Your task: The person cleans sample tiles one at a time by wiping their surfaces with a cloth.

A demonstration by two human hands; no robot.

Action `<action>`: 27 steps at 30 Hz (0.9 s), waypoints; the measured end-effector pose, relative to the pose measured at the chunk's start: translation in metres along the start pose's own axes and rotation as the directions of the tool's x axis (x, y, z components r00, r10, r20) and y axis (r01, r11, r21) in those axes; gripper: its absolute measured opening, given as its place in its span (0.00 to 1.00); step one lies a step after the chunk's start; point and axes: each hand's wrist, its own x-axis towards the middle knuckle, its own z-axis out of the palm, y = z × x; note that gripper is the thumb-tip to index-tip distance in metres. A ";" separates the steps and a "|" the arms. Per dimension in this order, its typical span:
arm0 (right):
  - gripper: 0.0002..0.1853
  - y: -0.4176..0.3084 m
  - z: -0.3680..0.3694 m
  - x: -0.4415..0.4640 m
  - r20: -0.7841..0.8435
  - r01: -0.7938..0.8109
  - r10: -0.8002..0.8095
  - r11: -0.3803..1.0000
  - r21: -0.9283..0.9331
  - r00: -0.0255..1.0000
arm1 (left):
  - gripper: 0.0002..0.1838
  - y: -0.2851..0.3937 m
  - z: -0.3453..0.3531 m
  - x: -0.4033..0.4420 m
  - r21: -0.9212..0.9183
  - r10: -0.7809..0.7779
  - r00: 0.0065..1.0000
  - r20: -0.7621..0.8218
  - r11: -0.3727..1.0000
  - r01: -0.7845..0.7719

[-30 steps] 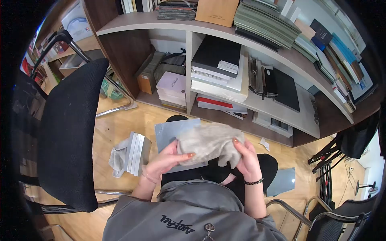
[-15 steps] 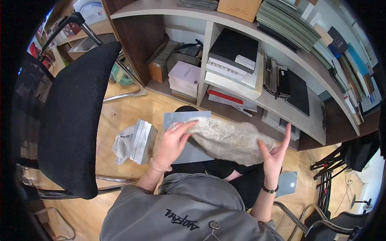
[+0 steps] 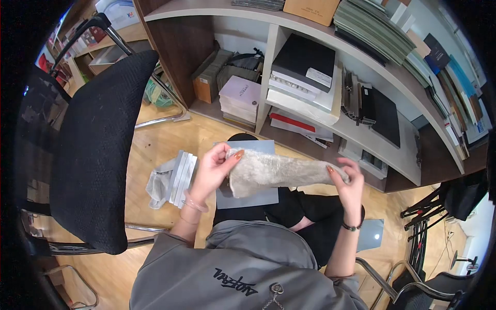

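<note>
A grey-beige cloth (image 3: 279,171) is stretched between my two hands above my lap. My left hand (image 3: 213,168) pinches its left end, thumb on top. At the right end, my right hand (image 3: 347,181) grips the cloth between thumb and fingers. Beneath the cloth lies a blue-grey sheet (image 3: 248,200), partly covered. On the floor to the left, a stack of silvery-grey blocks (image 3: 182,178) stands beside a crumpled light grey cloth (image 3: 159,186). Another blue-grey sheet (image 3: 371,233) lies on the floor to the right, past my knee.
A black chair (image 3: 98,150) stands close on the left. Ahead is a shelf unit (image 3: 268,62) holding books, a black box (image 3: 305,59) and binders. Metal chair legs and another black chair (image 3: 439,289) are at the lower right.
The cloth has gone from bunched up to spread wide, then to a narrower, folded-looking strip. My hands have moved apart. The view has shifted, so the shelves sit further right.
</note>
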 end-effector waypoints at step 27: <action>0.42 -0.075 0.158 -0.058 0.520 0.310 -0.232 0.948 -0.067 0.822 | 0.23 -0.117 -0.002 -0.036 0.055 0.028 0.917 -0.398 0.998 -0.006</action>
